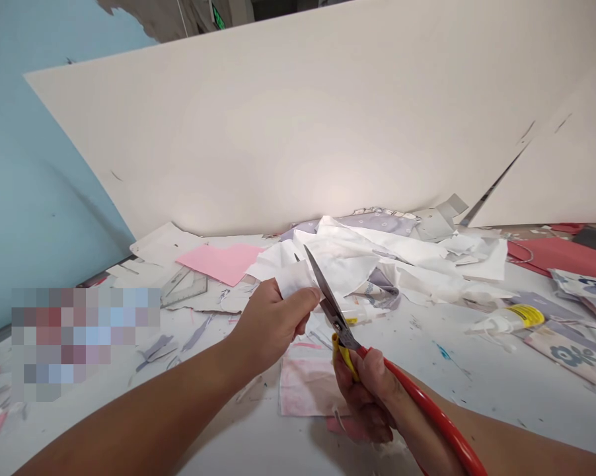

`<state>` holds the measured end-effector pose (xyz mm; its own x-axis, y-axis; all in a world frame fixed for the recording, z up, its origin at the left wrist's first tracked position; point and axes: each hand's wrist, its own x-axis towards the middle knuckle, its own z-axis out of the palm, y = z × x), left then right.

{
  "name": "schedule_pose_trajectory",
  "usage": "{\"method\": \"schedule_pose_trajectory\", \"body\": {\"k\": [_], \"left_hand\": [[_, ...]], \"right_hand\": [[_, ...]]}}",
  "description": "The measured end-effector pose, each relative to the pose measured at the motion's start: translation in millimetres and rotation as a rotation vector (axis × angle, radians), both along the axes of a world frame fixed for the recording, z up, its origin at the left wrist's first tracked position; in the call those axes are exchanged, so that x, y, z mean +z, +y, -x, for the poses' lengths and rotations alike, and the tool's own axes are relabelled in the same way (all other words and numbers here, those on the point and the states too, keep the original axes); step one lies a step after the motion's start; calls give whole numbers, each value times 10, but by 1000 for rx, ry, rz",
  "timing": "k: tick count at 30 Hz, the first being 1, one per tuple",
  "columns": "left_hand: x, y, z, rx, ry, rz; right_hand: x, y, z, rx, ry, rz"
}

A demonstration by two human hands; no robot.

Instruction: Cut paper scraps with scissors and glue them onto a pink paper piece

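My left hand (273, 317) pinches a small piece of white fabric (293, 276) between thumb and fingers. In my right hand (372, 390) is a pair of scissors (330, 301) with red handles, a yellow wrap showing near the pivot. The blades are parted and point up and away, beside the white piece and close to my left thumb. I cannot tell whether they touch the fabric. Below the hands a pale pink rectangle of fabric (305, 390) lies on the table, partly hidden by my right hand.
Crumpled white fabric (347, 254) is heaped along the white panel (322, 119). A pink sheet (221, 261) and a clear set square (186, 287) lie to the left. A glue bottle (513, 318), a red sheet (565, 254) and patterned fabric (573, 354) lie to the right.
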<state>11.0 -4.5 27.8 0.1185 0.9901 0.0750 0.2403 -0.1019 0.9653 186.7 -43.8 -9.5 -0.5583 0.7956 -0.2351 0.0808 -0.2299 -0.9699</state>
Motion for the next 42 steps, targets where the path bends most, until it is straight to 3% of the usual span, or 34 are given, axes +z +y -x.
{"method": "schedule_pose_trajectory", "body": {"k": [13,22,27,42], "left_hand": [[47,-26,-39,1,-12,-8],[48,-38,-35,10,7,-15],[37,-36,-38,6,28,-27],[9,-45,-39,28,25,-23]], "right_hand": [[78,8,32,47,-90,-78],[145,-48,94,-70,-93,12],[128,-41,106,-52,-56,62],[175,-20,128,-36,-127,14]]}}
